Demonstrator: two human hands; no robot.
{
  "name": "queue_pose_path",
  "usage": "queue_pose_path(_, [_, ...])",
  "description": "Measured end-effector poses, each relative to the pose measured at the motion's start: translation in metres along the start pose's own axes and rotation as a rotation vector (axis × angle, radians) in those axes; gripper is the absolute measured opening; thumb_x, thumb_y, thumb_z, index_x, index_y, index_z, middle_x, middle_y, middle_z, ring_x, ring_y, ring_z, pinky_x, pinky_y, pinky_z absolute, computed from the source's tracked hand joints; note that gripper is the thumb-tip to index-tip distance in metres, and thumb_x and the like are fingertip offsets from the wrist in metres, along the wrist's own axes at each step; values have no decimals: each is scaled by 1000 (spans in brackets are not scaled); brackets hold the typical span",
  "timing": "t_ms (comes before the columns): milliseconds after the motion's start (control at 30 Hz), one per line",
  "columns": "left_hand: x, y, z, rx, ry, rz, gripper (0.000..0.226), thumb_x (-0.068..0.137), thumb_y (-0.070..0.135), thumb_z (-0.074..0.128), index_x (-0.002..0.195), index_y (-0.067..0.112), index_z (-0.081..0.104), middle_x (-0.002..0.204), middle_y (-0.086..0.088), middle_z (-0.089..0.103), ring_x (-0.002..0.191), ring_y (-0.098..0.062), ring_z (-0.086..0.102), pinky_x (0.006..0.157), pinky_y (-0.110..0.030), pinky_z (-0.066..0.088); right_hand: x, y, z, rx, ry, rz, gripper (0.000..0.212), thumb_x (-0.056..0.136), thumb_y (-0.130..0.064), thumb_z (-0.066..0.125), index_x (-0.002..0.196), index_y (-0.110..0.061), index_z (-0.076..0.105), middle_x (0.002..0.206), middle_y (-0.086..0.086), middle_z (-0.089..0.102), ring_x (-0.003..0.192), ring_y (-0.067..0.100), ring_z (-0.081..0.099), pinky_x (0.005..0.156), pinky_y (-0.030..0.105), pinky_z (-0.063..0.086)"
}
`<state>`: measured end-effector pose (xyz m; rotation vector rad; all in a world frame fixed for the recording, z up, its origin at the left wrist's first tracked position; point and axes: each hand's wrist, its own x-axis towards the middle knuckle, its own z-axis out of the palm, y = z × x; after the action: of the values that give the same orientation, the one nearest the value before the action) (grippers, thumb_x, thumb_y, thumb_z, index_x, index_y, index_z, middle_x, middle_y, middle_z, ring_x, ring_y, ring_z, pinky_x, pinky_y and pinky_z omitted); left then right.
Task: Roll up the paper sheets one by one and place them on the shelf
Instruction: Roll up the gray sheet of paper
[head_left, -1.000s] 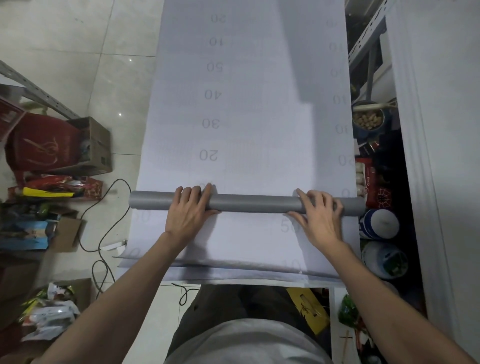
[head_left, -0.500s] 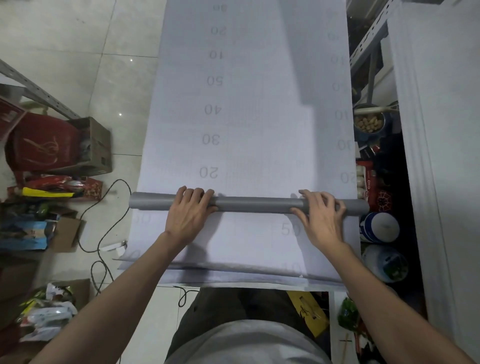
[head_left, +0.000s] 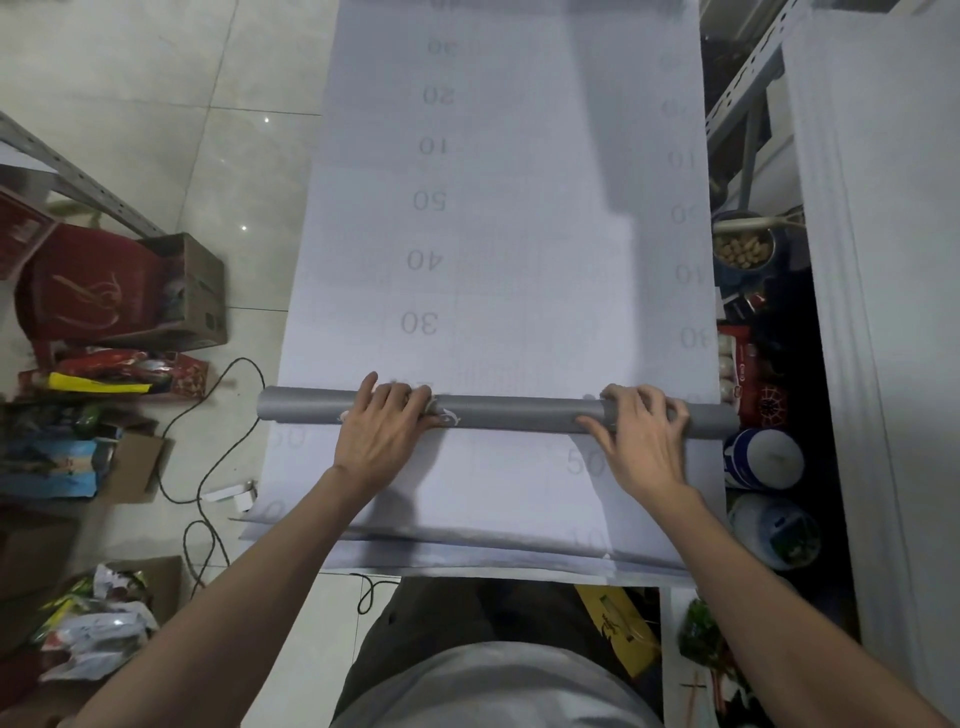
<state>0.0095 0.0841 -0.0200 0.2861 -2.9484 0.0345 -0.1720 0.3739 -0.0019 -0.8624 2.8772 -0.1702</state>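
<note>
Fingers of left hand (head_left: 382, 434) and right hand (head_left: 641, 441) curl over grey paper roll (head_left: 519, 413), pressing it on the numbered paper sheet (head_left: 519, 234); cardboard box (head_left: 189, 293) left.

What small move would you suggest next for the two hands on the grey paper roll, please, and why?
Probably roll the grey paper roll another turn away from the body: the left hand and right hand both rest on it, and a long stretch of flat white numbered paper sheet lies unrolled beyond.
</note>
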Motion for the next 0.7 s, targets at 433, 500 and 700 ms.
queue_pose_path(433, [8,2,-3,90,-52,-40,46,93,47,66,117,8,63,94,-9,61,82,-33,57,97,-48,46,6,-1,-3,46,-7,-27,49,88,-55,61,122,-19,62,117,4,65,116,28,52,97,46,26])
queue_pose_path(500, [7,1,-1,48,-47,-37,42,97,47,61,111,7,63,101,-11,63,90,-34,60,103,-50,43,7,-2,-2,53,9,-29,43,91,-52,54,118,-19,63,123,3,64,121,26,50,98,47,26])
queue_pose_path(700, [7,1,-3,57,-117,-104,63,90,52,67,136,11,56,116,-22,57,99,-41,55,97,-53,44,0,0,3,10,-6,-54,57,87,-52,68,133,-20,60,136,9,54,124,34,48,97,51,27])
